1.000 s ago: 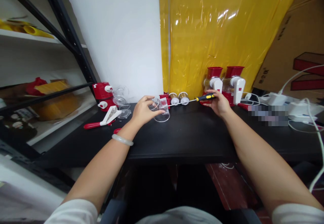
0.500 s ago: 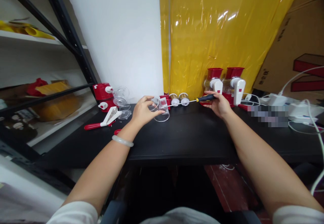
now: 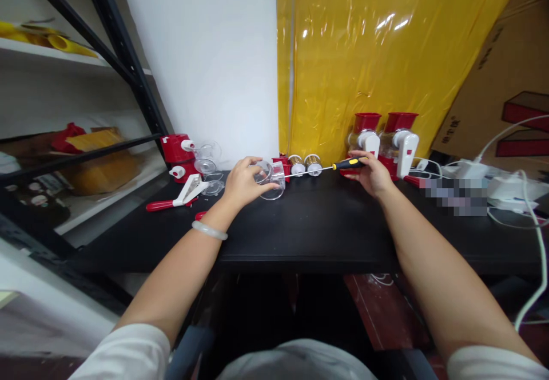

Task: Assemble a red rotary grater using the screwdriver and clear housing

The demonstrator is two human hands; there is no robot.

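Note:
My left hand (image 3: pixel 242 182) is closed around a clear plastic housing (image 3: pixel 271 179) that rests on the black table (image 3: pixel 309 228). My right hand (image 3: pixel 372 173) grips the black and yellow handle of a screwdriver (image 3: pixel 338 166). Its thin shaft points left toward the clear housing. Both forearms reach forward over the table; a pale bangle sits on my left wrist.
Two metal drums (image 3: pixel 304 164) lie by the yellow sheet. Two assembled red and white grinders (image 3: pixel 386 139) stand behind my right hand. At the left lie red parts, clear pieces (image 3: pixel 206 162) and a red and white crank handle (image 3: pixel 180 196). White cables and adapters (image 3: pixel 493 182) are at right.
The view has shifted slightly. Both hands keep their hold, and the screwdriver and clear housing stay in almost the same place.

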